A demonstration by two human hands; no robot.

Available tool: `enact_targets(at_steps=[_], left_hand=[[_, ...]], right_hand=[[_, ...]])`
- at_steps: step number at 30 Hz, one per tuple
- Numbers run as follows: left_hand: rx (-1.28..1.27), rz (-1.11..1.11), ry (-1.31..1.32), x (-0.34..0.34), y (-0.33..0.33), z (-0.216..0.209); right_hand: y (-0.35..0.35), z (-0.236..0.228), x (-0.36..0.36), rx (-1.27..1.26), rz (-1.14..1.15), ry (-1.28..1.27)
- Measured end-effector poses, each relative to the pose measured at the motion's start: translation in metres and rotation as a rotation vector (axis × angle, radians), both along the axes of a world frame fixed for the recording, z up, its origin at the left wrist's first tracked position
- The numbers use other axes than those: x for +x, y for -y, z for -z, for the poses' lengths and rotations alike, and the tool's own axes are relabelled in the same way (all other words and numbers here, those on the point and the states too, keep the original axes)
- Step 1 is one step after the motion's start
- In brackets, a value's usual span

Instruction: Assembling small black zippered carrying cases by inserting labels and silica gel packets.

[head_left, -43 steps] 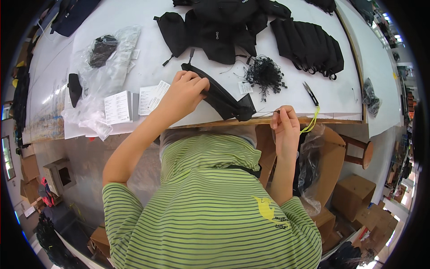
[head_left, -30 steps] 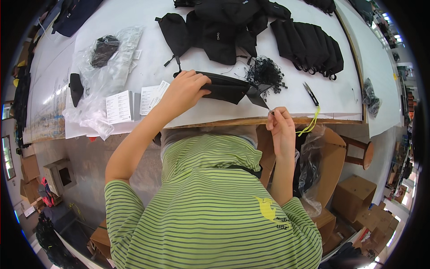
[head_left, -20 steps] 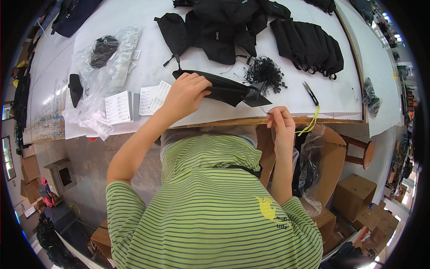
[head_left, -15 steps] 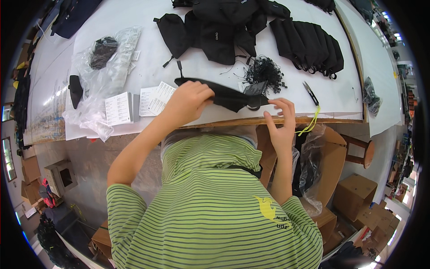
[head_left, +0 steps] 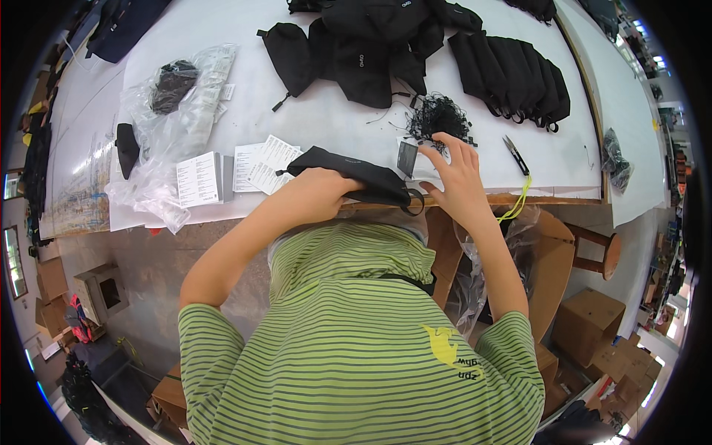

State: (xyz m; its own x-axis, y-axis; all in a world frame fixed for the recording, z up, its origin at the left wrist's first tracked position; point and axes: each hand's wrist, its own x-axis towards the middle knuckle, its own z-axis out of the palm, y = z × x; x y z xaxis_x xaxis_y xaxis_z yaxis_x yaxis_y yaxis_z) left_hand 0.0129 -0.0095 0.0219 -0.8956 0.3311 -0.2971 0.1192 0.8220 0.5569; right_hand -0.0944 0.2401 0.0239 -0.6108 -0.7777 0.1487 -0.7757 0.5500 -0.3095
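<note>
A slim black fabric pouch [head_left: 374,178] lies at the table's front edge, with a loop at its right end and a zip pull at its left. My left hand [head_left: 322,194] is closed on its near side, fingertips partly hidden by the cloth. To the right, my right hand [head_left: 461,182] has its fingers apart and curved, with nothing seen between them. Its index fingertip is close to a dark hang tag [head_left: 407,157]; whether they touch I cannot tell. Just beyond is a tangled heap of black strings [head_left: 437,119].
White printed cards [head_left: 200,180] lie left of the pouch, near clear plastic bags [head_left: 159,141]. Black pouches are piled [head_left: 360,59] at the back and lined up in a row [head_left: 512,78] at right. Thread snips [head_left: 517,154] with a yellow cord lie near the right front edge.
The pouch has come down toward me and turned to show its broad side. My right hand has left its looped end and moved up toward the dark tag.
</note>
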Motion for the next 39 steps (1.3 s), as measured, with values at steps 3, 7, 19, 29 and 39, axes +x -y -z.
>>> enact_targets(at_steps=[3, 7, 19, 29, 39], left_hand=[[-0.017, 0.020, 0.050, -0.001, 0.000, -0.003], [-0.016, 0.040, 0.109, -0.005, 0.003, -0.008], [-0.026, -0.106, -0.200, -0.008, 0.016, 0.004], [0.149, -0.187, -0.347, -0.015, -0.003, -0.031], [0.161, -0.139, -0.225, 0.020, -0.016, -0.032]], right_hand=[[0.016, -0.010, -0.002, -0.015, -0.057, -0.019], [0.024, 0.002, -0.020, 0.074, -0.275, -0.053], [-0.044, -0.004, -0.024, -0.774, 0.346, 0.805], [-0.088, 0.006, -0.008, -1.862, 0.487, 1.339], [0.004, 0.009, 0.004, -2.126, 0.251, 1.955]])
